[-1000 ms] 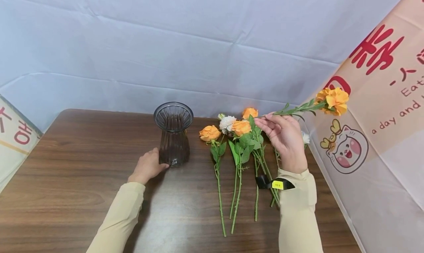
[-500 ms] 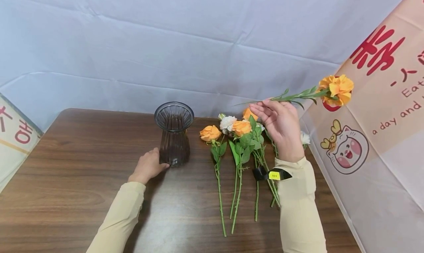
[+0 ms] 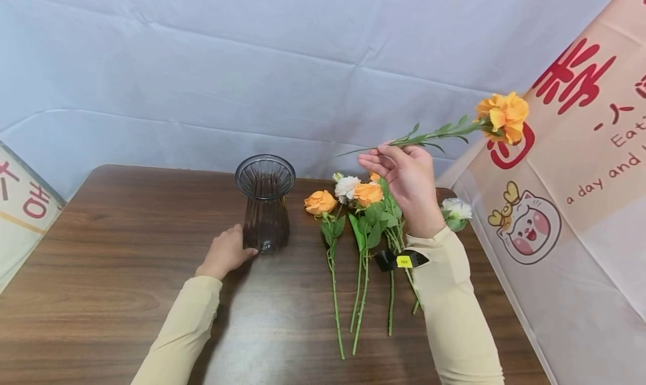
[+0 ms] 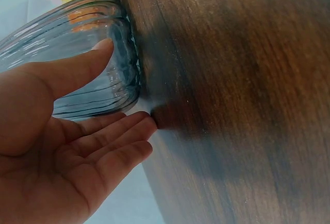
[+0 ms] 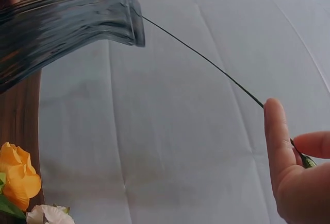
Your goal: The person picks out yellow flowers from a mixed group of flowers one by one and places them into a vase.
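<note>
A dark, ribbed glass vase point(image 3: 266, 219) with a flared rim stands upright on the table. My left hand point(image 3: 227, 254) holds it low at its left side; in the left wrist view the vase's base point(image 4: 98, 87) sits between thumb and fingers. Above the flowers, my right hand point(image 3: 409, 186) pinches the thin green stem of an orange carnation point(image 3: 504, 119). Its ruffled bloom points up and right, and the bare stem end slants down left toward the vase. In the right wrist view the stem point(image 5: 206, 59) visually meets the vase rim; contact cannot be told.
Several flowers lie right of the vase: orange roses point(image 3: 320, 203), a white bloom point(image 3: 346, 189) and another white flower point(image 3: 457, 208) by the table's right edge. Their stems point toward me. A pale cloth wall point(image 3: 202, 82) rises behind the brown table point(image 3: 126, 233); a printed panel stands right.
My right hand has lifted the carnation and carried it left, uncovering the white flower at the right. My left hand and the vase stay in place.
</note>
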`<state>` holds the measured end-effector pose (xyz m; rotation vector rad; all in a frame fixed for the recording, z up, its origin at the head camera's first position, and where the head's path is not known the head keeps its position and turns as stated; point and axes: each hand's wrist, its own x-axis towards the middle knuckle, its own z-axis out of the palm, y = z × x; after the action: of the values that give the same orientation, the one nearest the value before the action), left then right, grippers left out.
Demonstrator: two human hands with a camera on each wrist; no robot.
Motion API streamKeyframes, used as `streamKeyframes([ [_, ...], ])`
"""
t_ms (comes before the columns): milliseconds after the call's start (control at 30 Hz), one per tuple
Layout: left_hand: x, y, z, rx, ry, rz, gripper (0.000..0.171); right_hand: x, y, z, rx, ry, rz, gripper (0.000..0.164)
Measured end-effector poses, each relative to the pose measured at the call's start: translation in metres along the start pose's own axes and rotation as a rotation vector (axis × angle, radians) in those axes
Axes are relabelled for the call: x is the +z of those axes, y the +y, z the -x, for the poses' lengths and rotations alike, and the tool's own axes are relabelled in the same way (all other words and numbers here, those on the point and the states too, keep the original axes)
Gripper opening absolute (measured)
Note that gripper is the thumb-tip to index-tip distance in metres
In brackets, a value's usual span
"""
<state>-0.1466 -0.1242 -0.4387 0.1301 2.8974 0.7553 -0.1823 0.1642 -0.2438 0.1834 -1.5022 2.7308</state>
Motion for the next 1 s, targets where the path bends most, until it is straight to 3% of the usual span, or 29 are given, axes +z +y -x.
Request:
streamKeyframes([
  [200,0.001,0.000,0.000,0.002,-0.002,0.000,0.055,0.013,0.004,0.001,0.016,-0.056,0.102,0.006],
  [633,0.001,-0.001,-0.001,-0.008,-0.015,-0.008,0.061,0.032,0.024,0.005,-0.003,-0.206,0.494,0.004],
  [867,0.000,0.000,0.000,-0.004,-0.016,-0.017,0.061,0.038,0.038,0.006,0.058,-0.263,0.645,0.009],
  [1000,0.000,0.001,0.000,-0.008,-0.017,-0.013,0.059,0.040,0.045,0.004,0.096,-0.287,0.668,0.012],
])
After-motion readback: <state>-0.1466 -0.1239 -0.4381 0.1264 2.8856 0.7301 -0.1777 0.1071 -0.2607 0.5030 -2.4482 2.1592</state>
